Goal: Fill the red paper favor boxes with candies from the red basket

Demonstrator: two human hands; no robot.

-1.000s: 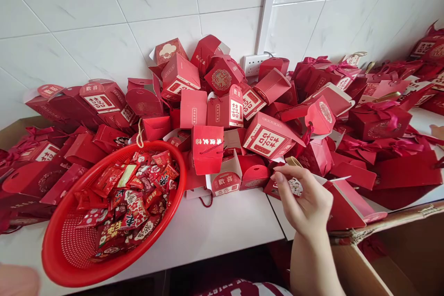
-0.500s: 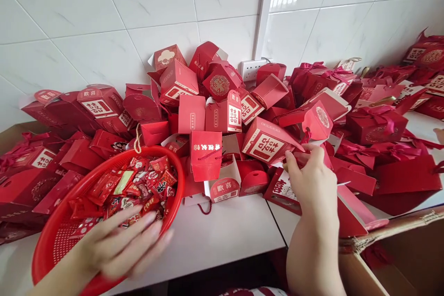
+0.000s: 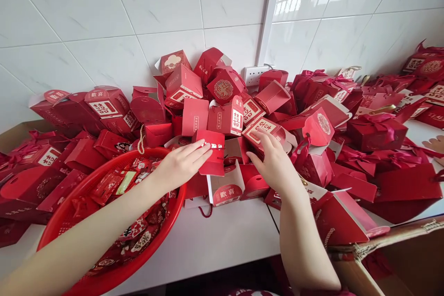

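Observation:
My left hand (image 3: 183,162) stretches across the red plastic basket (image 3: 175,231), its fingers extended over a small red paper box (image 3: 214,166) with white lettering. Whether the fingertips press on that box I cannot tell. Wrapped candies (image 3: 107,185) in mostly red wrappers lie in the basket, partly hidden by my left forearm. My right hand (image 3: 275,162), thumb and fingers apart, is at the front of a red gift box (image 3: 263,125) with a gold-and-white emblem. Between the hands stands an open-topped box (image 3: 227,187) with a pale inside.
Many red gift boxes (image 3: 222,88) are heaped against the tiled wall (image 3: 166,0), by a power strip (image 3: 255,74). Ribboned boxes (image 3: 376,127) lie to the right. A cardboard carton (image 3: 398,236) stands front right. Another person's fingers (image 3: 435,143) show at the right edge.
My left hand has moved from above the candies up and right to the lettered box. My right hand has shifted left and up from the ribboned box to the emblem box.

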